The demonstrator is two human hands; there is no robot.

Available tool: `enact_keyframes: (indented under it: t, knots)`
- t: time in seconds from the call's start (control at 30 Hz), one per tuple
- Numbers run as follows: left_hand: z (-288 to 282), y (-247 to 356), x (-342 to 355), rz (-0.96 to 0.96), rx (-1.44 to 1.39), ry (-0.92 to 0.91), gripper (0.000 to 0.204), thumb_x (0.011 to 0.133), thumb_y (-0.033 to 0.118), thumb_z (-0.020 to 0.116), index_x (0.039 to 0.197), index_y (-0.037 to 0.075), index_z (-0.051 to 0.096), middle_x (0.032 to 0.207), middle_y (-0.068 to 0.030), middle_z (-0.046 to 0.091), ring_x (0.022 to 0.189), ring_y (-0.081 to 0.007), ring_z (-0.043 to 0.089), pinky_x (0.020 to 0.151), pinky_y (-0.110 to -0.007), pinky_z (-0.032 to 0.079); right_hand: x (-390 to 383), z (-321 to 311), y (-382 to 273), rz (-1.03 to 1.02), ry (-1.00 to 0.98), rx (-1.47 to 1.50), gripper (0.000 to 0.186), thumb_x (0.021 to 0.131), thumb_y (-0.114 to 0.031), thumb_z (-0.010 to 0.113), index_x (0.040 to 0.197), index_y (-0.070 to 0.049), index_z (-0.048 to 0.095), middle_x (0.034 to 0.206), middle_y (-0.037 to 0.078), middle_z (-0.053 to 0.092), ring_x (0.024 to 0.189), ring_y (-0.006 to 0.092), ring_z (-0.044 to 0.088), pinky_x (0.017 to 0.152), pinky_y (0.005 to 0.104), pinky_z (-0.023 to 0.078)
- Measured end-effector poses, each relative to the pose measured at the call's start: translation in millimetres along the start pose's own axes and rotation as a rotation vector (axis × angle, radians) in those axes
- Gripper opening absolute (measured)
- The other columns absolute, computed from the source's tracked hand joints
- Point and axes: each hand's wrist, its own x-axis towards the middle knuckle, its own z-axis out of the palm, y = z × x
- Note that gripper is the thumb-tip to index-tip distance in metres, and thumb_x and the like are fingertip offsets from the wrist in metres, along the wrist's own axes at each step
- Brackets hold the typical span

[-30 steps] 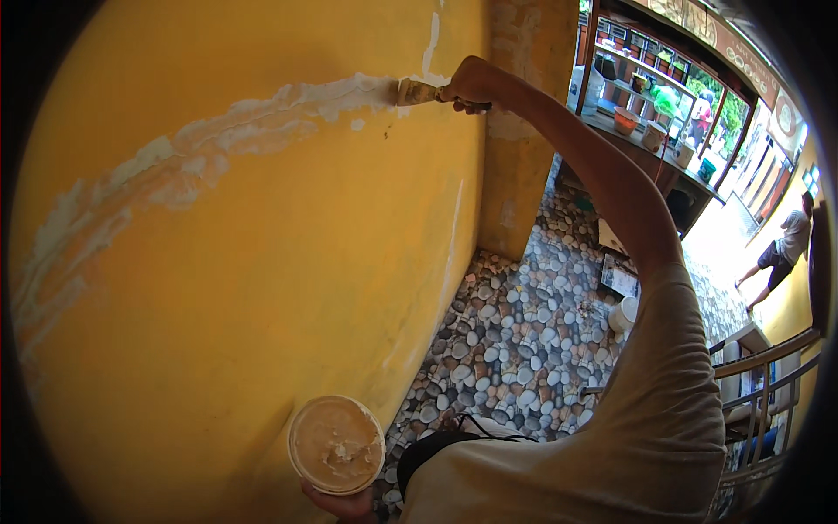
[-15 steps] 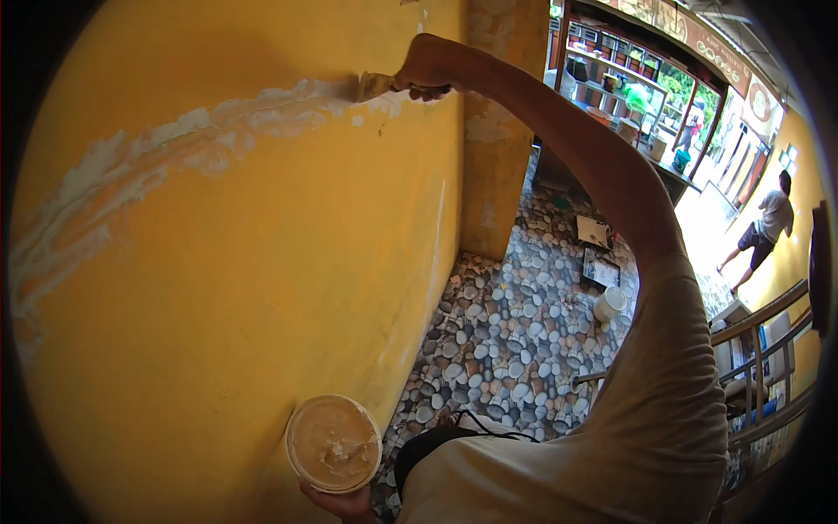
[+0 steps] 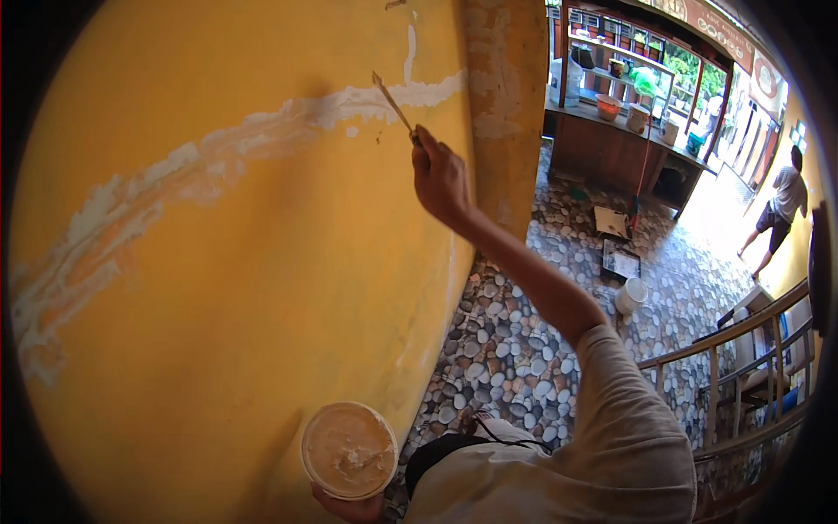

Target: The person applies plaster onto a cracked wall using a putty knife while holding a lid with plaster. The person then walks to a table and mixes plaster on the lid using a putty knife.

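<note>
My right hand (image 3: pixel 439 175) is closed round the handle of a putty knife (image 3: pixel 394 105), raised in front of the yellow wall (image 3: pixel 262 288). The blade is seen nearly edge-on, near the right part of a long, uneven band of whitish filler (image 3: pixel 209 148); whether it touches the wall I cannot tell. Low down beside the wall, my left hand (image 3: pixel 349 506) supports a round tub (image 3: pixel 349 450) of pale, creamy filler from below. The tub's open top faces up, and the filler in it has a scooped, rough patch. Most of the left fingers are hidden under the tub.
A wall corner pillar (image 3: pixel 502 113) stands right of the band. On the pebble-patterned floor (image 3: pixel 515 349) are trays (image 3: pixel 621 259) and a white bucket (image 3: pixel 630 295). Wooden railing-like furniture (image 3: pixel 742 336) is at right. Beyond are a stall counter (image 3: pixel 602 157) and another person (image 3: pixel 781 205).
My right hand has come down and away from the filler band, with the putty knife now turned upward. Fresh filler shows out to the wall corner. The tub sits slightly further right in view.
</note>
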Motion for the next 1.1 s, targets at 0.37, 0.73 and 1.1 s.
enact_keyframes:
  t: [0.37, 0.73, 1.1]
  knots:
    - [6, 7, -8, -0.052, 0.235, 0.121, 0.107, 0.058, 0.011, 0.089, 0.139, -0.002, 0.019, 0.125, -0.0211, 0.042, 0.111, -0.0330, 0.050, 0.093, -0.044, 0.045, -45, 126, -1, -0.046, 0.125, 0.170, 0.064, 0.084, 0.001, 0.056, 0.143, -0.008, 0.033, 0.085, 0.018, 0.050, 0.067, 0.0347, 0.053, 0.059, 0.0419, 0.047]
    - [8, 17, -6, 0.006, 0.384, 0.042, 0.105, 0.060, 0.013, 0.089, 0.138, -0.002, 0.020, 0.122, -0.0205, 0.043, 0.107, -0.0332, 0.052, 0.091, -0.044, 0.046, -39, 7, 19, 0.066, -0.283, 0.119, 0.031, 0.086, -0.008, 0.053, 0.114, 0.002, 0.061, 0.076, 0.019, 0.065, 0.063, 0.0289, 0.063, 0.060, 0.0376, 0.051]
    - [13, 26, 14, -0.077, 0.257, 0.082, 0.098, 0.059, 0.009, 0.087, 0.135, -0.003, 0.026, 0.124, -0.0201, 0.043, 0.110, -0.0310, 0.051, 0.093, -0.043, 0.044, 125, -33, -8, 0.470, -0.759, 0.234, 0.020, 0.084, -0.012, 0.056, 0.088, 0.006, 0.065, 0.071, 0.016, 0.066, 0.046, 0.0138, 0.054, 0.040, 0.0284, 0.041]
